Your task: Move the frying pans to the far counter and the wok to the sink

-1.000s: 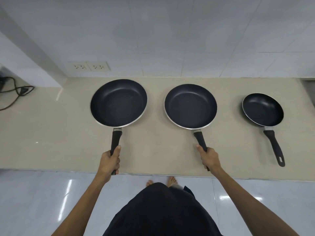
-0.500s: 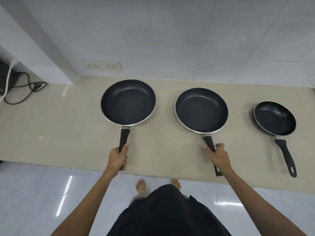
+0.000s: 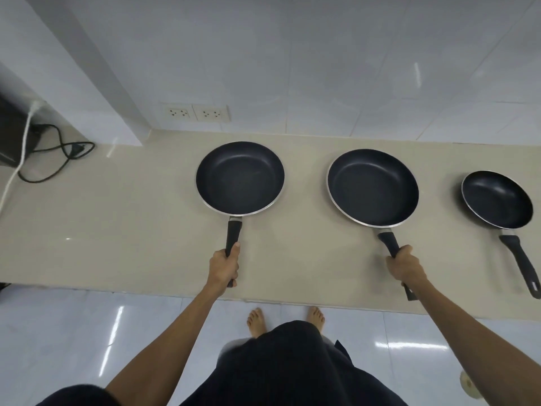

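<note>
Frying pans on beige bench [image 3: 117,230] | my left grip [image 3: 224,266] wrapped tight on left pan [image 3: 240,178] handle | my right grip [image 3: 405,266] wrapped tight on middle pan [image 3: 372,187] handle | small pan [image 3: 496,199] far right, untouched

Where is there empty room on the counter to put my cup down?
The widest bare stretch of counter lies between the black cable and the left pan. A narrower gap separates that pan from the middle pan. The small pan crowds the right end.
</note>
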